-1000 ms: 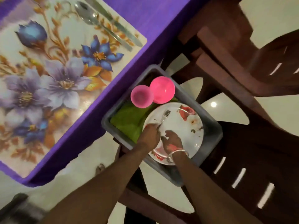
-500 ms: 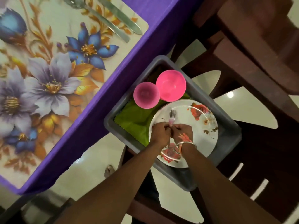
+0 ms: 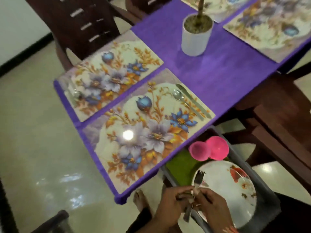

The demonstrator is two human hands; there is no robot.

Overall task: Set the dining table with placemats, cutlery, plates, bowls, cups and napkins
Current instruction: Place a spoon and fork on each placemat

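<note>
Fork (image 3: 199, 178) is hanging over the plate (image 3: 223, 190), tines pointing away | left hand (image 3: 170, 204) and right hand (image 3: 213, 207) are both pinching its handle | placemat (image 3: 148, 125) is lying forward-left, nearer the left hand.

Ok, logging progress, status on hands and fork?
Left hand, right hand both hold fork above plate. Near placemat has spoon, knife. Nothing in the way.

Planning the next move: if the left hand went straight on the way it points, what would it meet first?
Probably the right hand: the left hand points rightward at it, both gripping the fork over the near rim of the plate. Blur hides whether they touch.
</note>
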